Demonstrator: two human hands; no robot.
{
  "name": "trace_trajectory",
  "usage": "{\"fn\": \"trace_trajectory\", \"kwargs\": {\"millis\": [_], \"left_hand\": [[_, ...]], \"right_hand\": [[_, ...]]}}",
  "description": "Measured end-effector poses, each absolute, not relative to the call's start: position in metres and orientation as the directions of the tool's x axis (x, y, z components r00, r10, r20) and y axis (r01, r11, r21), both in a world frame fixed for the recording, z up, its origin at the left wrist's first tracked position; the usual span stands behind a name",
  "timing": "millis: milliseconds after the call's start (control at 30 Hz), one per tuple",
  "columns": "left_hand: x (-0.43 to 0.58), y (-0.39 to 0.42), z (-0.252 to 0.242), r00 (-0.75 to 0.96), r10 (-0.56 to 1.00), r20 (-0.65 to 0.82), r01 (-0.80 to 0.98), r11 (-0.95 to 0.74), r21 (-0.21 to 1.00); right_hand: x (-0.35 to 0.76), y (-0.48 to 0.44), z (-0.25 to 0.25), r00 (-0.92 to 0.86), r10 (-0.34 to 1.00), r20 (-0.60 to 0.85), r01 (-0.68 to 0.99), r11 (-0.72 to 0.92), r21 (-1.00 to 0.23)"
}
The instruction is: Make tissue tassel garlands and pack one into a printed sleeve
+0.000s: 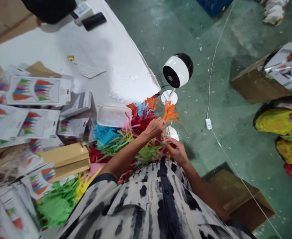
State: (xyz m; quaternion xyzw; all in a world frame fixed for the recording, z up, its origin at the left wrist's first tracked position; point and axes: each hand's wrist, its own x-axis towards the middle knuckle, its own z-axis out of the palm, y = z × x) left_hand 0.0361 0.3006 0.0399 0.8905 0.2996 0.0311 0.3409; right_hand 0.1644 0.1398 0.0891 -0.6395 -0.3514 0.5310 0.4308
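My left hand (154, 128) is closed around an orange paper tassel (170, 113), holding it up over a heap of coloured paper fringes (126, 136). Just below and to the right, my right hand (177, 150) pinches a green fringe piece (149, 152) close to my patterned shirt. The two hands are a few centimetres apart. Red, blue, pink and green fringes lie piled beneath them at the corner of the white table (106, 53).
Printed packaging cards (34, 90) and brown boxes (66, 159) cover the table's left side, with a white plastic tray (113, 116). A small white fan (178, 71) stands on the green floor beside a cable (212, 73). Cardboard boxes (243, 196) and coloured bags (277, 122) lie to the right.
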Motion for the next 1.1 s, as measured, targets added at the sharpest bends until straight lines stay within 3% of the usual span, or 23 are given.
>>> {"fn": "trace_trajectory", "kwargs": {"millis": [100,200,267,333,467,567,633,733,833,933,1100], "left_hand": [[0.053,0.31,0.035,0.862,0.483,-0.155,0.475,-0.659,0.583],[0.056,0.316,0.037,0.887,0.435,-0.152,0.439,-0.697,0.566],[0.054,0.32,0.045,0.901,0.417,-0.118,0.403,-0.708,0.58],[0.05,0.323,0.056,0.893,0.449,-0.019,0.356,-0.682,0.639],[0.038,0.319,0.084,0.767,0.621,0.161,0.217,-0.486,0.847],[0.027,0.303,0.102,0.64,0.756,0.138,0.116,-0.273,0.955],[0.02,0.289,0.108,0.532,0.846,0.047,0.07,-0.099,0.993],[0.012,0.27,0.108,0.391,0.908,-0.15,-0.014,0.169,0.986],[0.006,0.257,0.102,0.363,0.883,-0.298,-0.064,0.343,0.937],[0.002,0.249,0.097,0.381,0.857,-0.347,-0.069,0.4,0.914],[-0.004,0.239,0.093,0.399,0.851,-0.341,-0.076,0.401,0.913]], "right_hand": [[0.171,0.144,0.099,0.048,0.968,-0.246,0.374,-0.246,-0.894],[0.176,0.149,0.111,-0.071,0.979,-0.19,0.762,-0.07,-0.644],[0.177,0.154,0.12,-0.091,0.984,-0.151,0.865,0.003,-0.501],[0.176,0.158,0.129,-0.119,0.988,-0.097,0.892,0.063,-0.448],[0.175,0.165,0.143,-0.189,0.98,-0.056,0.841,0.132,-0.525],[0.176,0.166,0.143,-0.198,0.979,-0.04,0.807,0.14,-0.573],[0.177,0.165,0.137,-0.212,0.977,-0.002,0.757,0.163,-0.633],[0.174,0.166,0.124,-0.106,0.993,0.045,0.552,0.096,-0.828],[0.168,0.169,0.114,0.199,0.98,-0.019,0.284,-0.077,-0.956],[0.161,0.177,0.11,0.344,0.929,-0.136,0.072,-0.17,-0.983],[0.152,0.189,0.103,0.283,0.926,-0.25,-0.081,-0.236,-0.968]]}}
